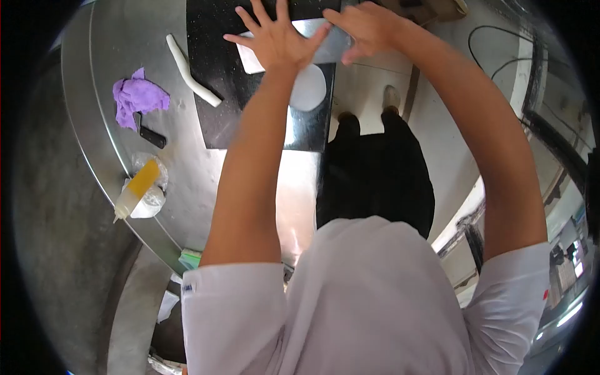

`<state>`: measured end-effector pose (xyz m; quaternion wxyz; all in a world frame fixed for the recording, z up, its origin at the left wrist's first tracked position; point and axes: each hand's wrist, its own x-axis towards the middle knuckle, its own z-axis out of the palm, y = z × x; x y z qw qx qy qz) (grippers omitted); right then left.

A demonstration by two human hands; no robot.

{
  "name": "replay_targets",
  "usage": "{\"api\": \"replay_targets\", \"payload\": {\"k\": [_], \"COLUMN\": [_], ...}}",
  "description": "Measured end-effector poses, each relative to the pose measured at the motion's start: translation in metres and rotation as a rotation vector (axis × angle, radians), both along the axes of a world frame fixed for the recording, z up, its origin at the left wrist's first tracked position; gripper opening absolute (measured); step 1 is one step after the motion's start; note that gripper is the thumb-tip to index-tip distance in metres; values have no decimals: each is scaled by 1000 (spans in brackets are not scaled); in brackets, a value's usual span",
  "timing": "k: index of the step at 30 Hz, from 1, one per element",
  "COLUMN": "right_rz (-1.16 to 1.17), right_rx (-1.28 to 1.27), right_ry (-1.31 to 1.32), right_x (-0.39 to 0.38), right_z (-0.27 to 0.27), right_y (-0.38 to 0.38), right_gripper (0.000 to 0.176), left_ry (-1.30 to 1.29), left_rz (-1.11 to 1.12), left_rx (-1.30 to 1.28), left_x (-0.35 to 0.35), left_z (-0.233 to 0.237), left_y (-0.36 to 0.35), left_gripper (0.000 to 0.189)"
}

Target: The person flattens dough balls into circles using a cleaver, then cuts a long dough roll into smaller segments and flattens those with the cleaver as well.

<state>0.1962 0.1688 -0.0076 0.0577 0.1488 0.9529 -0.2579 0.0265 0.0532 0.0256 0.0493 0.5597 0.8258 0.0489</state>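
My left hand (pixel 275 40) has its fingers spread, palm down over a flat metal blade (pixel 334 47) at the top of the dark board (pixel 215 125). A white piece (pixel 250 57) shows beneath its fingers. At the blade's right end, my right hand (pixel 369 28) grips it, thumb and forefinger along its edges; any handle is hidden. A thin, round, whitish disc (pixel 308 87) lies just below the blade, near the board's right edge. Left of my left hand, a long white roll (pixel 190 75), bent in the middle, lies across the board's left edge.
On the metal table (pixel 181 162) at left are a purple cloth (pixel 140 97), a black-handled tool (pixel 152 136), and a bottle of yellow liquid (pixel 139 187) on crumpled plastic (pixel 150 205). A green item (pixel 190 257) sits lower down. Cables (pixel 494 30) show at upper right.
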Motion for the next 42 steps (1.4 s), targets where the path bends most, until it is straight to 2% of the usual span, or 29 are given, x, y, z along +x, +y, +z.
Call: {"api": "replay_targets", "payload": {"k": [1, 3, 5, 8, 11, 12, 13, 15, 16, 18, 19, 20, 21, 23, 24, 26, 27, 28, 30, 33, 34, 35, 36, 37, 38, 39, 40, 41, 42], "right_rz": [25, -48, -74, -65, 27, 24, 16, -106, -75, -98, -109, -58, -28, -29, -41, -143, -146, -142, -131, -225, -249, -279, -306, -316, -329, -341, -280, -283, -295], "right_rx": [-70, -177, -146, -57, -136, -87, -80, -197, -163, -132, -114, -121, -127, -128, -135, -380, -387, -343, -295, -290, -213, -146, -72, -73, -212, -355, -223, -223, -265], "right_ry": [-107, -43, 58, 99, 13, 156, 150, -129, 28, -29, -80, 103, -53, 104, 102, -64, -65, -98, -144, 15, -17, -48, 102, 102, 19, -68, -24, -35, -41], "right_x": [-5, 9, 37, 37, 8, 7, 10, 17, 25, 28, 28, 27, 15, 16, 21, 25, 24, 24, 22, 13, 8, 5, 5, 8, 13, 15, 25, 24, 23], "right_z": [1, 14, -6, -17, -9, -27, -8, 15, 4, -2, -1, -26, -12, -11, -8, 1, 3, 4, -4, -2, 6, 11, 11, 11, 9, 7, -13, -12, -9], "right_y": [3, -24, -48, -26, 25, 22, 8, -25, -38, -23, -26, -12, 4, 1, -17, -47, -68, -86, -81, -61, -51, -48, -51, -63, -70, -75, -94, -94, -93], "right_gripper": [88, 86, 85, 84, 84, 88, 88, 89, 91, 91, 92, 92, 90, 62, 62, 89, 89, 88, 87, 87, 87, 86, 87, 87, 88, 89, 91, 91, 91], "left_ry": [-4, -33, -18, 48, 67, 32, -8, 1, 24, 41, 41, 44, 62, 83, 79, -8, -33, -38, -62, -10, 55, 72, 53, 27, 36, -145, -154, -160, -150], "left_rz": [11, -101, -151, -123, -24, -46, -62, -193, -204, -213, -195, -190, -142, -208, -221, -475, -576, -574, -584, -609, -578, -590, -627, -666, -690, -781, -764, -746, -729], "left_rx": [6, -73, -141, -13, 59, 35, 14, -52, -87, -109, -35, 37, 38, 44, 37, 123, 131, 98, 148, 213, 30, -33, -39, -49, -81, 243, 207, 177, 221], "left_x": [-2, -3, 14, 15, 8, 4, 1, -1, 4, 7, 4, 3, 4, -6, -11, -26, -33, -36, -43, -49, -39, -43, -44, -43, -40, -52, -47, -44, -43], "left_z": [-3, -6, -11, -28, -22, -17, -14, -19, -18, -26, -25, -23, -23, -23, -24, -47, -55, -51, -56, -49, -15, -11, -6, -2, -2, -43, -49, -46, -47], "left_y": [3, -5, -23, -9, 13, 13, 16, -4, -15, -8, -5, -2, 9, 20, 10, -9, -35, -47, -40, -4, 7, 20, 30, 34, 29, 14, -7, -22, -21], "left_gripper": [112, 112, 114, 114, 114, 114, 114, 117, 116, 116, 115, 115, 113, 113, 113, 110, 109, 108, 105, 105, 112, 111, 109, 108, 108, 102, 102, 102, 91]}}
